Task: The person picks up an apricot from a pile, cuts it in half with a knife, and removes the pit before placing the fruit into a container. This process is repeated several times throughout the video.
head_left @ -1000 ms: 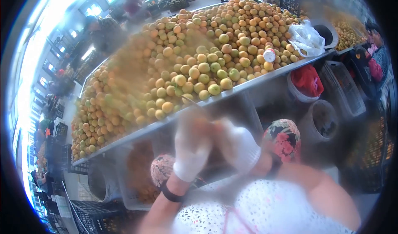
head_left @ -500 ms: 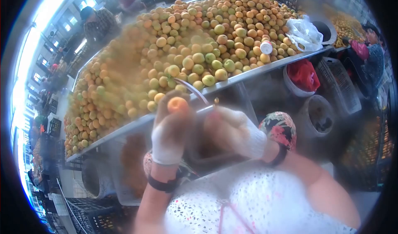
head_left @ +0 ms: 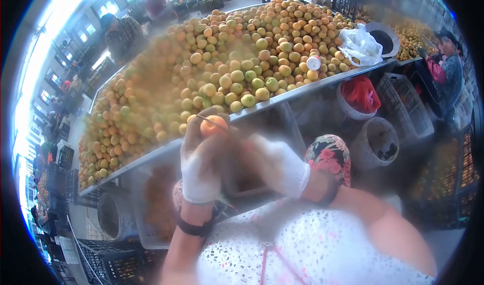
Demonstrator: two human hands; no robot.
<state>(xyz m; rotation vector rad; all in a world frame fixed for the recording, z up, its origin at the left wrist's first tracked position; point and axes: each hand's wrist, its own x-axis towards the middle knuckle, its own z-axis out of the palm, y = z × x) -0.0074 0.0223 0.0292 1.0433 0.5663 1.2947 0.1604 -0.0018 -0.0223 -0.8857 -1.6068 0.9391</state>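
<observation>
My left hand [head_left: 201,156], in a white glove with soiled fingers, is closed around an orange apricot [head_left: 214,126]. The fruit shows at the top of the fingers, just off the near edge of the heap of apricots [head_left: 237,78]. My right hand [head_left: 275,164], gloved as well, grips a small knife with a thin blade [head_left: 204,118]. That blade lies against the upper side of the apricot. Its handle is hidden in my right fingers, which are partly blurred. The two hands are close together above my lap.
A metal rim [head_left: 282,97] borders the heaped table. On the fruit lie a white plastic bag [head_left: 360,45] and a small white-lidded container [head_left: 313,63]. Below stand a bucket with red plastic [head_left: 359,96], another bucket [head_left: 378,141] and a crate [head_left: 406,106]. A person [head_left: 446,73] is at far right.
My right hand has moved left towards my left hand. The knife blade, earlier held up apart from the apricot, now rests against it. The view has shifted slightly.
</observation>
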